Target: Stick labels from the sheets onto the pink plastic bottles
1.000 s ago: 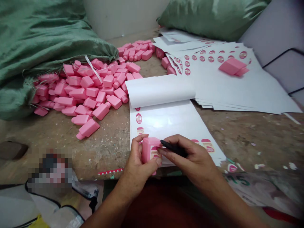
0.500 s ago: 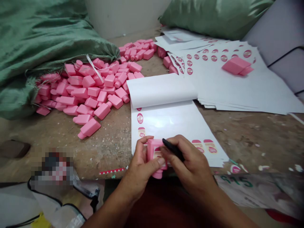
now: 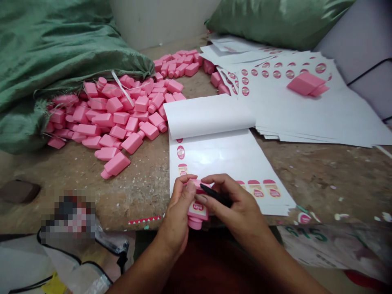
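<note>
My left hand (image 3: 179, 210) grips a small pink bottle (image 3: 197, 212) over the near table edge, neck pointing down, with a label on the face turned toward me. My right hand (image 3: 235, 206) holds a thin black tool (image 3: 216, 195) between its fingers, and its fingertips press on the bottle's top. Under both hands lies a white sticker sheet (image 3: 220, 157), its upper part folded back, with a few pink labels left along its left and bottom edges.
A heap of pink bottles (image 3: 119, 114) spills from a green sack (image 3: 55, 53) at the left. More sticker sheets (image 3: 306, 110) lie fanned out at the right, one pink bottle (image 3: 307, 84) resting on them. Another green sack (image 3: 275, 20) sits behind.
The bottle has been turned in my hands so its labelled face points toward me and has dropped slightly lower; my right fingers shifted up onto its top end.
</note>
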A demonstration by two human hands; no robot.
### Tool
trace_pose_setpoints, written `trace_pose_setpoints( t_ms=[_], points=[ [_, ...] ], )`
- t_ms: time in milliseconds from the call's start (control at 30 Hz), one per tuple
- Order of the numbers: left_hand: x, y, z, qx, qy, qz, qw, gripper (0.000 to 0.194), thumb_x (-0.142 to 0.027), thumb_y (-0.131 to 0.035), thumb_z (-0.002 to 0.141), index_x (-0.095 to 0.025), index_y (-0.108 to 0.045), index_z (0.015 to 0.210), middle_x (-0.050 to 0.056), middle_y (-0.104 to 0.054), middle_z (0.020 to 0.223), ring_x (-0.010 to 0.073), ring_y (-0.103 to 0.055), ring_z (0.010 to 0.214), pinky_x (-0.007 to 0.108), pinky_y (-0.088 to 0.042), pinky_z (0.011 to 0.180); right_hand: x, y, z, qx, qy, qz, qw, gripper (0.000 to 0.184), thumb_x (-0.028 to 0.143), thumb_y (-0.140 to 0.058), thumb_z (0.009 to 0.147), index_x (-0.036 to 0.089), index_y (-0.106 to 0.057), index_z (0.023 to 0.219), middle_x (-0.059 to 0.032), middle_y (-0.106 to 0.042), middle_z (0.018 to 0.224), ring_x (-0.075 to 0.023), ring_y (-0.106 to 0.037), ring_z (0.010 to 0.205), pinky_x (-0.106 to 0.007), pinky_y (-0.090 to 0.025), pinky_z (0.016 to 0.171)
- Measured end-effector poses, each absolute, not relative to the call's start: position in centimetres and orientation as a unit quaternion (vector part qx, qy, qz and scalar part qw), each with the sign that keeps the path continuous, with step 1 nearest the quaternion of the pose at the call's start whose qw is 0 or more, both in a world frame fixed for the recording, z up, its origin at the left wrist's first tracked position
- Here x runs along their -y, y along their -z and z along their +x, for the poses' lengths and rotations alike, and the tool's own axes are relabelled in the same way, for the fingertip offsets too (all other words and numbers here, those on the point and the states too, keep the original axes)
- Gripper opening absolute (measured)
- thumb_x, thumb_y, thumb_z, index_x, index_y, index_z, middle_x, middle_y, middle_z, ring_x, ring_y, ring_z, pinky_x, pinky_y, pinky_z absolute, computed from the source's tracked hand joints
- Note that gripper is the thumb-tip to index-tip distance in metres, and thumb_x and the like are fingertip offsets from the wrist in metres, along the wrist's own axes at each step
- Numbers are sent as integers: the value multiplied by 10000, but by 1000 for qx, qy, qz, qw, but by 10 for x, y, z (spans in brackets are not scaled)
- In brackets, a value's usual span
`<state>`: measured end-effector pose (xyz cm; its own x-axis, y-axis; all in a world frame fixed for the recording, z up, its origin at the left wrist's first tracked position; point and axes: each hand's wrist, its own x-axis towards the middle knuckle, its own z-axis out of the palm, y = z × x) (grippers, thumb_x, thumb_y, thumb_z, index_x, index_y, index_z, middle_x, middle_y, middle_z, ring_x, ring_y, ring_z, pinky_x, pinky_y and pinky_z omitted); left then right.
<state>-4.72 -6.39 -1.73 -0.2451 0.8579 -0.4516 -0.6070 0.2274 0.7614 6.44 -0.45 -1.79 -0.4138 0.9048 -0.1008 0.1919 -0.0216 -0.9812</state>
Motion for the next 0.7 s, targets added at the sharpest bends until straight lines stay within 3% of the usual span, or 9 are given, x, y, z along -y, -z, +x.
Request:
trace_pose_setpoints(
  t_ms=[67, 167, 300, 433, 567, 700],
  points=[
    [64, 17, -46, -509, -611, 127, 593, 292, -454, -553, 918, -236, -513, 1109, 25, -634, 1051, 156, -634, 939, 269, -507, 806, 4, 20, 63, 621, -568, -428, 328, 156, 358, -662, 816, 219, -658, 885, 8, -629, 763, -166, -566, 702, -276, -450, 628],
    [64, 15, -47, -515, -598, 114, 604, 316, -466, -540, 921, -232, -512, 1132, 43, -636, 1051, 170, -636, 929, 282, -534, 758, 2, 24, 65, 570, -629, -414, 330, 196, 409, -621, 882, 216, -657, 888, 27, -597, 701, -143, -549, 658, -253, -447, 608],
    [63, 10, -51, -484, -597, 82, 634, 394, -477, -565, 897, -209, -518, 1182, 82, -632, 1082, 198, -634, 925, 296, -555, 680, -2, 29, 70, 512, -682, -406, 329, 244, 456, -647, 879, 225, -651, 961, 31, -601, 729, -136, -560, 690, -241, -455, 640],
    [67, 11, -54, -486, -576, 108, 648, 535, -317, -719, 793, -230, -473, 1259, 83, -596, 1195, 181, -617, 935, 275, -546, 696, -4, 29, 71, 541, -649, -429, 320, 269, 469, -652, 842, 218, -649, 939, 12, -621, 767, -156, -570, 703, -263, -461, 634],
    [71, 14, -55, -520, -543, 146, 642, 683, -198, -750, 730, -259, -419, 1324, 64, -596, 1176, 137, -602, 869, 274, -525, 755, -5, 22, 69, 610, -567, -462, 304, 266, 420, -717, 729, 215, -641, 882, 14, -601, 720, -168, -544, 658, -272, -430, 570],
    [72, 13, -52, -518, -523, 155, 659, 728, -142, -757, 675, -271, -429, 1312, 61, -599, 1176, 153, -607, 895, 268, -506, 736, -10, 18, 65, 611, -572, -456, 304, 215, 418, -647, 781, 213, -605, 730, 28, -537, 632, -146, -489, 589, -257, -395, 528]
  ],
)
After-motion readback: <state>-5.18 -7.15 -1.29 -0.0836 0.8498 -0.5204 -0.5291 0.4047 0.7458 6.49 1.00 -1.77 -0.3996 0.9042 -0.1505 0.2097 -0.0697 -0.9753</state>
